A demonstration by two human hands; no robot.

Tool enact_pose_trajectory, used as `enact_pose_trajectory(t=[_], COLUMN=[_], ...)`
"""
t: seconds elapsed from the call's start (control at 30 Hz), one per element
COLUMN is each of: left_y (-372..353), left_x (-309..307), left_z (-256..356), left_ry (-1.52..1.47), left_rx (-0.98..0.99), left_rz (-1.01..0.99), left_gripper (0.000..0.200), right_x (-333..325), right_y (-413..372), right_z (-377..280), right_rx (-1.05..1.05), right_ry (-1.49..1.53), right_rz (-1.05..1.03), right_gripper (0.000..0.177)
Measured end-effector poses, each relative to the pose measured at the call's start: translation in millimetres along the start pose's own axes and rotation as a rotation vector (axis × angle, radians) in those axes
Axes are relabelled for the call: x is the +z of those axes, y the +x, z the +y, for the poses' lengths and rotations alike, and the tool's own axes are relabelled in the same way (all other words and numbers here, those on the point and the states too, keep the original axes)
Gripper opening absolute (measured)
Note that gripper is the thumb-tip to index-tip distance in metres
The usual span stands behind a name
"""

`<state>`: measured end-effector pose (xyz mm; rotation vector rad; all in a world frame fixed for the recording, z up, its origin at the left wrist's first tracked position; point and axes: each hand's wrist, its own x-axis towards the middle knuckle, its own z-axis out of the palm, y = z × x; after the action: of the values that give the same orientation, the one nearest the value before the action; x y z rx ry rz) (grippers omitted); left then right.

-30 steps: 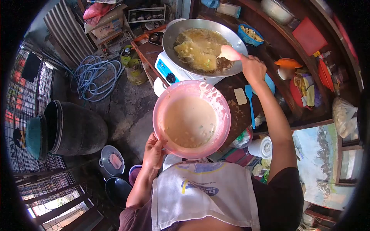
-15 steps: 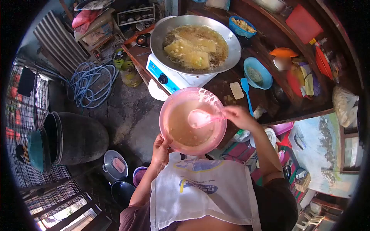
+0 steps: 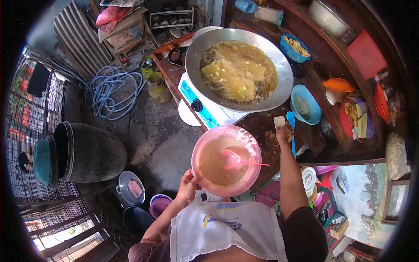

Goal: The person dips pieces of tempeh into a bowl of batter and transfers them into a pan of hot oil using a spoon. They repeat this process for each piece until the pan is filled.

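Observation:
My left hand grips the rim of a pink bowl in front of my apron. Thin, cloudy batter fills part of the bowl, and a pink plastic ladle rests in it, its handle over the right rim. On the dark table, my right hand has its fingers closed at the near edge of a pale, flat rectangular slice; they partly hide it. Beside that hand lies a blue spatula. Beyond the bowl, a large wok holds bubbling oil with battered pieces frying.
The wok sits on a white-and-blue gas stove. A light blue basin and a blue basket of fried pieces stand to its right. Leftward on the floor are a gas cylinder, a coiled hose and a dark barrel.
My right hand has let go of the ladle, leaving it in the bowl, and has reached out to the pale slice on the table. My left hand still holds the bowl.

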<state>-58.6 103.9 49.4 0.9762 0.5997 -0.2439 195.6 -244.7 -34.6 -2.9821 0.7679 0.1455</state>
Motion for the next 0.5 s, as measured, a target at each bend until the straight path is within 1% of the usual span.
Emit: enact_pose_trajectory(t=[0.07, 0.1, 0.17, 0.2, 0.27, 0.3, 0.33, 0.37, 0.4, 0.43, 0.47, 0.5], left_y=[2.0, 2.9, 5.2, 5.2, 5.4, 6.0, 7.9, 10.2, 9.3, 6.3, 5.0, 6.2], left_x=[0.6, 0.6, 0.9, 1.5, 4.4, 5.9, 7.3, 8.2, 8.3, 13.7, 18.6, 17.2], left_z=[2.6, 3.4, 3.5, 2.6, 2.5, 3.3, 3.9, 3.6, 1.8, 5.6, 9.6, 7.2], left_ry=[0.007, 0.013, 0.016, 0.016, 0.021, 0.026, 0.023, 0.058, 0.093, 0.076, 0.059, 0.058], left_rx=[-0.010, -0.021, -0.020, -0.020, -0.024, -0.021, -0.037, -0.028, -0.030, -0.019, -0.004, -0.033], left_rz=[-0.001, 0.000, -0.003, -0.005, -0.002, 0.004, 0.011, 0.026, 0.048, 0.040, 0.030, 0.047], left_gripper=[0.013, 0.013, 0.013, 0.013, 0.012, 0.011, 0.011, 0.010, 0.009, 0.008, 0.006, 0.006], right_x=[-9.4, -11.4, -14.5, -7.3, 19.9, 24.1, -1.6, -22.5, -70.0, -90.3, -102.9, -120.2], right_y=[-0.3, 1.8, 8.2, 15.1, 31.0, 30.2, 10.9, -1.9, -31.8, -44.9, -60.5, -76.5], right_z=[-6.5, -6.4, 1.4, 8.2, 24.9, 32.2, 26.5, 24.8, 12.5, 14.0, 14.1, 11.2], right_rx=[0.097, 0.099, 0.026, 0.031, -0.156, -0.253, -0.301, -0.317, -0.340, -0.443, -0.524, -0.537], right_ry=[-0.007, -0.006, 0.051, 0.046, 0.275, 0.372, 0.344, 0.287, 0.269, 0.335, 0.538, 0.737], right_rz=[-0.028, -0.027, -0.060, -0.061, -0.077, 0.004, 0.065, 0.048, 0.002, -0.038, 0.039, -0.183], right_gripper=[0.065, 0.065, 0.064, 0.064, 0.055, 0.050, 0.050, 0.049, 0.044, 0.038, 0.037, 0.031])
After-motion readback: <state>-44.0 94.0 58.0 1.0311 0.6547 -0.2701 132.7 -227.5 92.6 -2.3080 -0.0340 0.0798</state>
